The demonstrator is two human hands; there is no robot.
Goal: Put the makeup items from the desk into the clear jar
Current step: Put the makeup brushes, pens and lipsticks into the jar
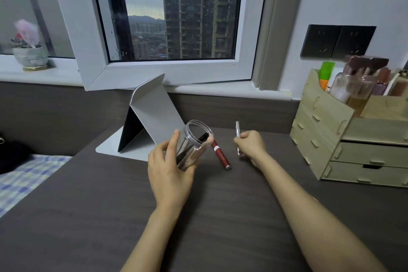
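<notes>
Left hand (169, 168) wraps fingers around tilted clear jar (192, 144) holding a dark item, above the desk (110, 216); right hand (250, 146) pinches a slim silvery stick (237, 132); red tube (221, 157) lies between them.

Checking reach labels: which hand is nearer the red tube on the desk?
Left. The left hand holds the clear jar right beside the red tube; the right hand holds a silver item farther right.
</notes>
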